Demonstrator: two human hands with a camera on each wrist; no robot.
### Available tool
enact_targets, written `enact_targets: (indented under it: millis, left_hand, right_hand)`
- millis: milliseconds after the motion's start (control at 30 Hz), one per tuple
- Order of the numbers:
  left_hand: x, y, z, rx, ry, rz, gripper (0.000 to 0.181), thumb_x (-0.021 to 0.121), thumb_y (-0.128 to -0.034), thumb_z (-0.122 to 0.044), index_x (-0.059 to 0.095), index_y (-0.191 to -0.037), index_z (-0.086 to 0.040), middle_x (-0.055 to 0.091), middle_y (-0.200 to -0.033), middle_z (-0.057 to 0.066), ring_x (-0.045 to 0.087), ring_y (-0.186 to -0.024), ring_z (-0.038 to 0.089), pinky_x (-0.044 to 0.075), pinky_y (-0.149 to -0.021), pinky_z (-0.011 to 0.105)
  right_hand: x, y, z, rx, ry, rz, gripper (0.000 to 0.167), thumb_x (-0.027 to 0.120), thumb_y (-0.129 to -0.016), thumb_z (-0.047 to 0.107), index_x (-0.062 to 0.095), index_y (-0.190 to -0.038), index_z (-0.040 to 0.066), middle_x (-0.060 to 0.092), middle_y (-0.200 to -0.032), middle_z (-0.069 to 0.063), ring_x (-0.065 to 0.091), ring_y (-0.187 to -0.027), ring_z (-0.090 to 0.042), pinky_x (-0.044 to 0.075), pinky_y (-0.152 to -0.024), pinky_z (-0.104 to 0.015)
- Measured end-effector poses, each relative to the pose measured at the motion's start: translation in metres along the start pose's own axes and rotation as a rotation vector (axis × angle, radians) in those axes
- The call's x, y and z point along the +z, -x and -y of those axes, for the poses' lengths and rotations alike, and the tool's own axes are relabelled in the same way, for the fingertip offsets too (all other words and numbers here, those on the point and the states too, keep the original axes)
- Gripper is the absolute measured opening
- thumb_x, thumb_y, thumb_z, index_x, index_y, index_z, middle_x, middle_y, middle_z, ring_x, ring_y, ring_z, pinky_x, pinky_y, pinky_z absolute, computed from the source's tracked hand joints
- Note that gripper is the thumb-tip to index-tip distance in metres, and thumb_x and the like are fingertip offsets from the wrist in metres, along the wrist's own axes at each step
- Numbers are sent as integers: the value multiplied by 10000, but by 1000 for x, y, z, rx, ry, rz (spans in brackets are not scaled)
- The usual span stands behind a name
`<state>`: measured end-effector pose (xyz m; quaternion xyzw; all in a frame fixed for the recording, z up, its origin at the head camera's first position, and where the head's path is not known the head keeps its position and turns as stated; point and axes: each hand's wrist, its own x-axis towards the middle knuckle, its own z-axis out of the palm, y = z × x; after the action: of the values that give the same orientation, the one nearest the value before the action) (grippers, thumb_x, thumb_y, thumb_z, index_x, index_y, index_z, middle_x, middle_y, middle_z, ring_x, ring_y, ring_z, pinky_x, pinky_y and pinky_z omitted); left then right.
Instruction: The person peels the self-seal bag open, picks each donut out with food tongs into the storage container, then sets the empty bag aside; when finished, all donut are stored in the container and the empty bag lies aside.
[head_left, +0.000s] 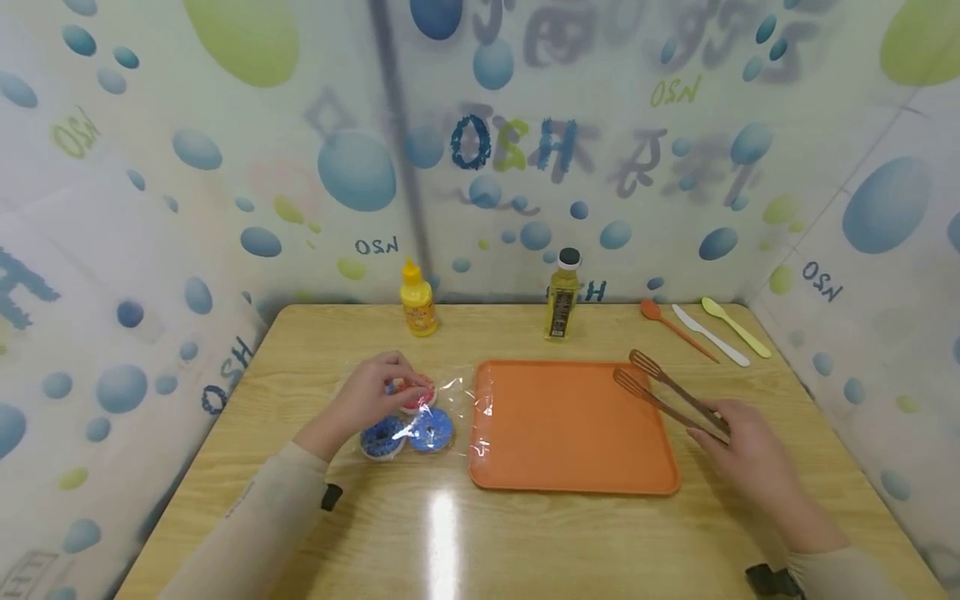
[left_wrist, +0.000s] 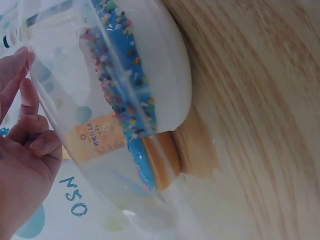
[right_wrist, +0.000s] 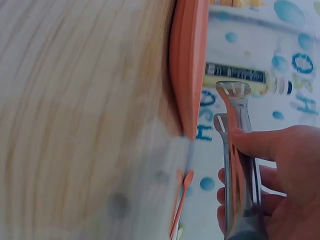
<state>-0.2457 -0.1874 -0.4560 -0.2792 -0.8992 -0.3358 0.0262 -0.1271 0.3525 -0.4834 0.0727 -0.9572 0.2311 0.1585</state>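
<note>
A clear plastic bag point(left_wrist: 75, 145) holds several toy donuts, among them a dark blue one point(head_left: 383, 437), a lighter blue one point(head_left: 430, 430) and a pink one point(head_left: 420, 395). The left hand point(head_left: 377, 389) pinches the bag's film above the donuts; in the left wrist view that hand point(left_wrist: 30, 130) has thumb and fingertips together on the plastic. Brown slotted tongs point(head_left: 678, 396) are gripped in the right hand point(head_left: 757, 454), their ends apart over the tray's right edge. The right wrist view shows the right hand point(right_wrist: 285, 175) curled round the tongs point(right_wrist: 242, 165).
An orange tray point(head_left: 573, 429) lies mid-table, its left edge under the bag's film. Behind stand a yellow squeeze bottle point(head_left: 419, 308) and an oil bottle point(head_left: 561, 300). At the back right lie an orange spoon point(head_left: 678, 331), a white knife point(head_left: 711, 336) and a yellow-green spoon point(head_left: 737, 328).
</note>
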Motion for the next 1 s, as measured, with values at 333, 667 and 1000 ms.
enact_targets:
  millis: [333, 667, 1000]
  left_hand:
    - [0, 1, -2, -47, 30, 5, 84, 806, -916, -252, 820, -998, -242, 636, -934, -77, 568, -824, 138, 491, -694, 277]
    - [1, 2, -3, -25, 39, -10, 93, 805, -917, -237, 823, -1007, -226, 641, -936, -78, 574, -834, 123, 497, -701, 271]
    - [0, 5, -3, -20, 50, -10, 110, 811, -910, -217, 825, -1019, -206, 662, -955, -64, 583, -840, 127, 500, -707, 282]
  right_hand:
    - [16, -16, 58, -105, 9, 91, 410, 819, -893, 186, 707, -1272, 78, 694, -1159, -133, 643, -1056, -348, 553, -813, -540]
    - [37, -40, 104, -343, 87, 160, 393, 821, -901, 266, 721, -1259, 141, 707, -1171, -39, 676, -1060, -247, 578, -860, -464]
    - [61, -53, 135, -439, 125, 206, 409, 830, -890, 309, 723, -1263, 178, 713, -1180, 1, 685, -1060, -209, 571, -893, -452]
